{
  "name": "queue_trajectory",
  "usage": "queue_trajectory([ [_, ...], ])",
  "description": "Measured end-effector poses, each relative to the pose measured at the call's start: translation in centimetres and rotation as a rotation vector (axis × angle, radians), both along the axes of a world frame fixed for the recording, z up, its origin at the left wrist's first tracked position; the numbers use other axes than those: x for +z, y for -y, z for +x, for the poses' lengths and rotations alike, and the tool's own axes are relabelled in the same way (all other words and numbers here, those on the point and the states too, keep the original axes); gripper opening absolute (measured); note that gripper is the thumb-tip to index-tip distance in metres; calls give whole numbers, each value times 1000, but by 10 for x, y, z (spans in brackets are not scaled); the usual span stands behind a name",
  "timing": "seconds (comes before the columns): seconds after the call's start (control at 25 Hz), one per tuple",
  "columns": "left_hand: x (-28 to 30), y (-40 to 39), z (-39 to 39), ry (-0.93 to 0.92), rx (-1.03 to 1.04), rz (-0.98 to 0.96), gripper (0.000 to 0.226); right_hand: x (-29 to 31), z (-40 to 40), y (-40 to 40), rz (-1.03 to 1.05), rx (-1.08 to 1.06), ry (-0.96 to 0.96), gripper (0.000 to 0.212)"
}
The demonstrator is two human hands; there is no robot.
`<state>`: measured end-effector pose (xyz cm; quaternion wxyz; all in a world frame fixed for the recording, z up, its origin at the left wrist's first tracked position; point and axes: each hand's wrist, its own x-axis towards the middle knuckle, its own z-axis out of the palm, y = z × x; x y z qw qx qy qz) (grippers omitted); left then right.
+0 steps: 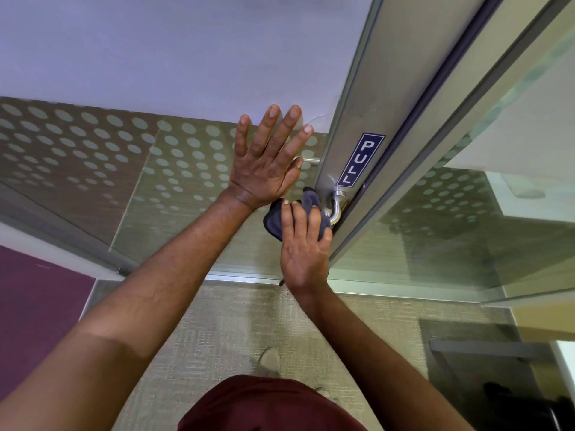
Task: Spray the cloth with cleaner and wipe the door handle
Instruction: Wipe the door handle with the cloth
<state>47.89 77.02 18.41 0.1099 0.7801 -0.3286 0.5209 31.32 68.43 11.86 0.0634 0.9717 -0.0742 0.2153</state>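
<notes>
The door handle, a bent metal lever at the foot of the aluminium door stile, is the fixed point here: everything else sits around it. The right hand comes up from below the handle and presses a bunched dark grey cloth against the lever's left side, fingers curled over the fabric so that the cloth wraps most of the lever and only its bend and round base show bare. The left hand is above and to the left of the handle, fingers straight and fanned apart, palm flat against the dotted glass panel, apparently bracing the door. Just above the handle a blue PULL sign runs up the stile. No spray bottle is in view, so the wiping step seems to be in hand, with the spraying presumably done. The risks lie in the grip and the door. If the right hand pushes down while rubbing, the lever could turn and unlatch the door, which might then swing against the bracing palm. A loosely bunched cloth could slip off the smooth metal, leaving the underside and the base unwiped. The flat palm may also leave smears on the glass beside the handle
</notes>
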Motion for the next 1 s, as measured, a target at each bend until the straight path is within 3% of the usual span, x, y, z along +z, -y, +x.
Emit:
queue_trajectory([
  [0.16,-2,0,3,-2,-5,-7,65,9,13,-27,7,14,-104,54],
  [0.52,-1,0,1,-7,-6,7,63,3,4,27,-120,229,-26,70],
  [0.72,2,-1,-2,-22,-17,0,63,-2,-10,57,-94,150,45,62],
  [0.88,1,-1,0,-13,-12,-4,62,1,-2,20,-3,9,-23,64],
  [1.0,-2,0,1,-9,-15,-9,64,0,11,-13,-27,19,-87,57],
])
